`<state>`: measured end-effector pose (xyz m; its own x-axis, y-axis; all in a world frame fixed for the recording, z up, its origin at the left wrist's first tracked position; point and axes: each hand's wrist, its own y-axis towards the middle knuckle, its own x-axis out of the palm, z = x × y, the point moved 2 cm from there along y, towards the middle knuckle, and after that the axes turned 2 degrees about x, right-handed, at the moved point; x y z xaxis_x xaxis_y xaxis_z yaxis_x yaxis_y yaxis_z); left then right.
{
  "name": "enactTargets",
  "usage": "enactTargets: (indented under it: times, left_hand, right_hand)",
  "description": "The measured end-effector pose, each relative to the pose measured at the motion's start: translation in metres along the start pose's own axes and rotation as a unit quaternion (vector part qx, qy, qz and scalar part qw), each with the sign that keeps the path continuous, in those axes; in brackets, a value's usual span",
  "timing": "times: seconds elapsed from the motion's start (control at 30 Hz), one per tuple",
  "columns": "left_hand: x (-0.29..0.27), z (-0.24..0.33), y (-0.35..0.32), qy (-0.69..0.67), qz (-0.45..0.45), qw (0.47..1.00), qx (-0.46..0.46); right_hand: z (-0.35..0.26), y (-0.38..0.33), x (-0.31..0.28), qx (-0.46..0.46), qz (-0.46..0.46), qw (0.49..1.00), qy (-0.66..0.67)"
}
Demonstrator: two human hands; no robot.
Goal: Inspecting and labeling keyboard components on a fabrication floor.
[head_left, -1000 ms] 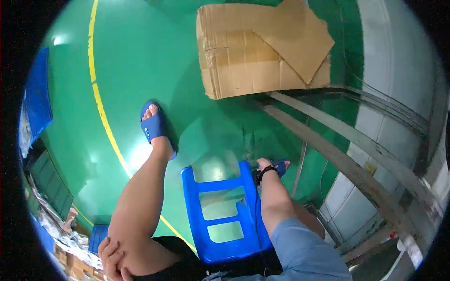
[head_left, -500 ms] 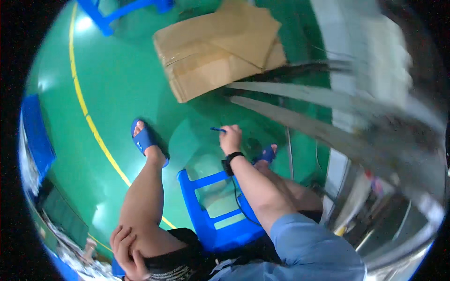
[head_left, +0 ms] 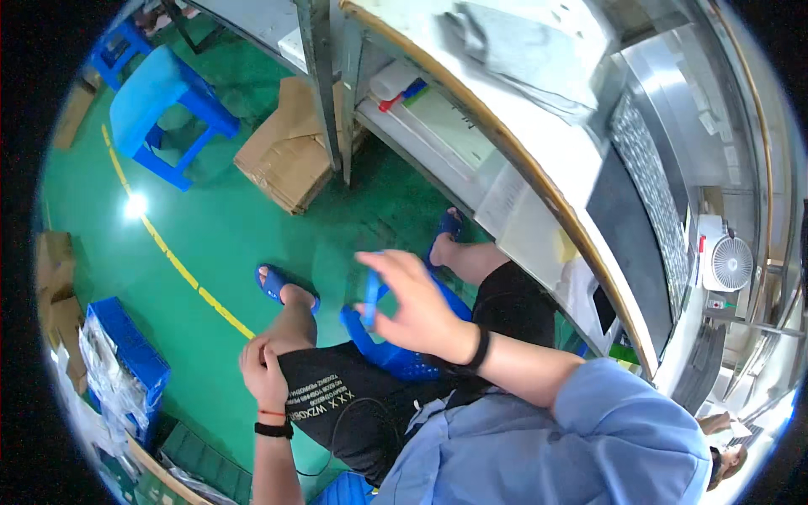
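Head view — right hand [head_left: 417,307] pinched a slim blue pen [head_left: 371,296] loosely between fingertips, left hand [head_left: 263,370] resting curled and empty on knee — pen liable to slip floorward.

The floor [head_left: 219,227] is green with a yellow line [head_left: 181,273]. Stools [head_left: 160,93], crate [head_left: 126,345], sandals [head_left: 273,282] and the pen [head_left: 371,296] in the right hand [head_left: 417,307] are blue. The boxes [head_left: 290,151] are brown, the shorts [head_left: 353,396] black, the shirt [head_left: 547,446] light blue.
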<state>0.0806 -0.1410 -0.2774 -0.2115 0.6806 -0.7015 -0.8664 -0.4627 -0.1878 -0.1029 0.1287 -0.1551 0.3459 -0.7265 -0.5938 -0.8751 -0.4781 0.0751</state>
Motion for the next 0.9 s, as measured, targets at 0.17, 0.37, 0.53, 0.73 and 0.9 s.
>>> enactTargets:
  times: [0.17, 0.37, 0.53, 0.73, 0.9]
  left_hand:
    - [0.032, 0.023, 0.004, 0.021, 0.036, 0.994, 0.097]
    - [0.058, 0.028, 0.024, 0.119, -0.118, 0.985, 0.039]
    - [0.052, 0.016, 0.013, 0.095, -0.079, 0.989, 0.085]
    - [0.048, 0.011, 0.012, 0.078, -0.077, 0.988, 0.109]
    - [0.051, 0.005, 0.01, 0.039, -0.063, 0.987, 0.144]
  right_hand:
    - [-0.015, -0.052, -0.107, 0.024, 0.064, 0.987, -0.146]
    - [0.109, -0.111, -0.197, 0.256, 0.141, 0.917, -0.271]
    - [0.146, -0.133, -0.212, 0.344, 0.111, 0.874, -0.326]
    - [0.091, -0.112, -0.179, 0.191, 0.091, 0.912, -0.353]
    - [0.052, -0.091, -0.124, 0.114, 0.052, 0.932, -0.34]
